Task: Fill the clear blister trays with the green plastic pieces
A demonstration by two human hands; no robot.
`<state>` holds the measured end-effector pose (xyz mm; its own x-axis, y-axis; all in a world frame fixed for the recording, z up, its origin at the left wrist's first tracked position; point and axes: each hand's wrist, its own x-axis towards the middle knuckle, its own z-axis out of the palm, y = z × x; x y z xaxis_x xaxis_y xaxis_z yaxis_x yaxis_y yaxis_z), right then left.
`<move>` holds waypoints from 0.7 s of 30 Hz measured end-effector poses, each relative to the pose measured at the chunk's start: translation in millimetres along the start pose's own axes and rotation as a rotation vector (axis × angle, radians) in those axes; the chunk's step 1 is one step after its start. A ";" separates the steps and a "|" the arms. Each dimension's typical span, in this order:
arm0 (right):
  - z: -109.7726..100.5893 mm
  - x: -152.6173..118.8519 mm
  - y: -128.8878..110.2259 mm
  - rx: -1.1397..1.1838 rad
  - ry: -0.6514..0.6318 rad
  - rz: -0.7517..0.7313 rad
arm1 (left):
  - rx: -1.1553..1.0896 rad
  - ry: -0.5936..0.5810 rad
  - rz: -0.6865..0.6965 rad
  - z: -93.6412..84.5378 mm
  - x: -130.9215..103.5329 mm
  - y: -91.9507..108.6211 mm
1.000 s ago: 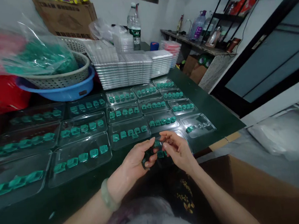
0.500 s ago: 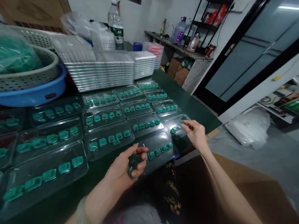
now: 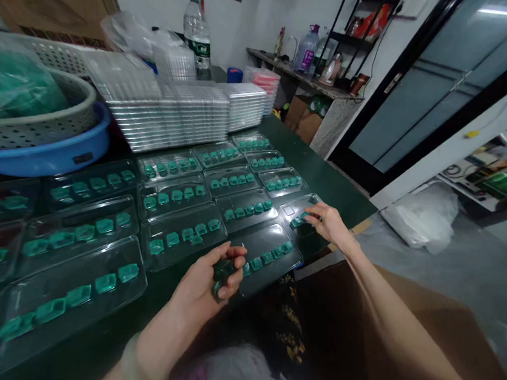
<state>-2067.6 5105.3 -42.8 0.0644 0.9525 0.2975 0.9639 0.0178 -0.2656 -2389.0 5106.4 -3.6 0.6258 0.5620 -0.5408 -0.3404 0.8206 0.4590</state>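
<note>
Several dark green pieces (image 3: 223,271) lie in my left hand (image 3: 206,281), its fingers curled round them above the table's front edge. My right hand (image 3: 325,221) reaches over the rightmost clear tray (image 3: 289,210), thumb and fingertips pinched at a small green piece (image 3: 300,219) in it. Beside that tray, nearer to my left hand, a clear tray (image 3: 263,237) bears a row of green pieces. Further clear trays with rows of green pieces spread left and back, such as the large front-left tray (image 3: 111,310) and the middle tray (image 3: 183,256).
Stacked clear trays (image 3: 172,117) stand at the back of the dark green table (image 3: 330,184). A blue basin (image 3: 47,149) with a basket and a bag of green pieces sits back left. A bottle (image 3: 198,38) rises behind the stacks. An open cardboard box (image 3: 423,317) is below right.
My left hand has moved slightly left and up. My right hand has shifted slightly left, and more green shows at its fingertips in the rightmost tray.
</note>
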 end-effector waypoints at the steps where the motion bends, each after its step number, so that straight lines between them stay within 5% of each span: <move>1: -1.8 -0.3 -0.6 -0.006 -0.010 -0.005 | 0.000 0.001 0.002 0.5 0.2 0.5; 21: -17.7 -11.6 -5.6 0.055 -0.019 -0.045 | 0.016 -0.084 0.022 -6.7 4.9 0.2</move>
<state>-2069.2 5088.8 -28.5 0.0158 0.9559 0.2932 0.9501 0.0771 -0.3024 -2390.8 5110.0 -10.8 0.6754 0.5686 -0.4696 -0.3437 0.8061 0.4817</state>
